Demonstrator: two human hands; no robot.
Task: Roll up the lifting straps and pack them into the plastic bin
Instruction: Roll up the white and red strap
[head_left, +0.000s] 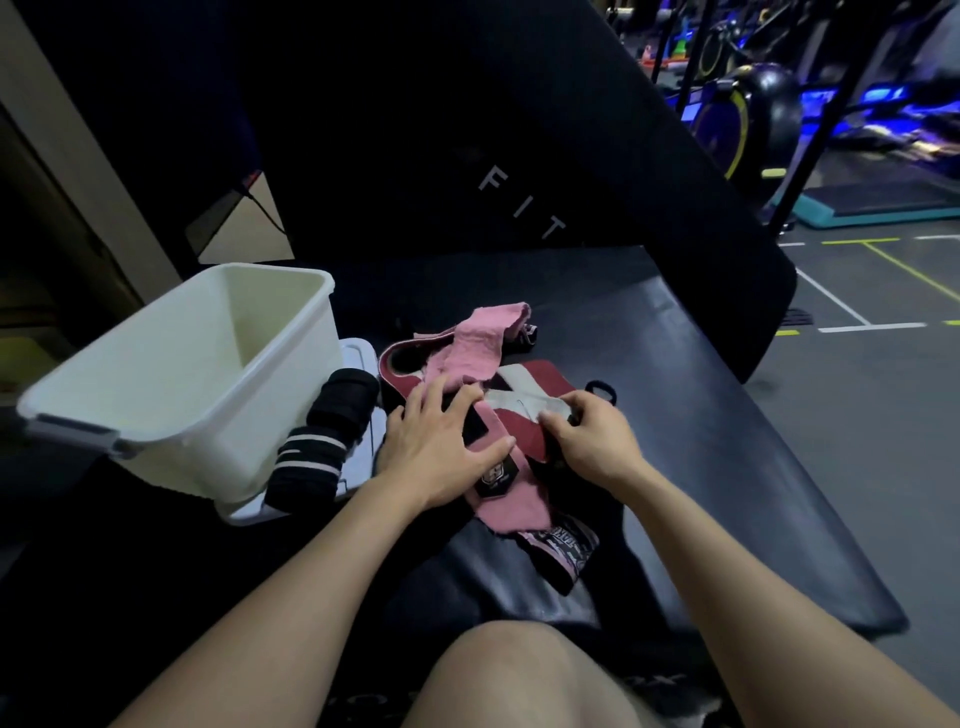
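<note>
Pink strap (485, 343) lies mid-counter (727, 467), long axis running from the far edge toward the person's near edge. Left hand (441, 441) presses flat on it, fingers spread. Right hand (587, 436) pinches the maroon-and-white wrap (524, 400) just beside. Bin (171, 384) stands left, nearer the left hand. Strap ends under both hands are hidden.

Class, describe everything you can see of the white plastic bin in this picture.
The white plastic bin is a deep, rectangular, open-topped tub of smooth, slightly cream plastic with a thick rolled rim and a grey latch clip at its near corner. What shows of its inside holds no straps. It sits tilted on the dark padded bench, partly resting on its flat white lid. Rolled black wraps lie against its right wall. Neither hand touches it.
</note>
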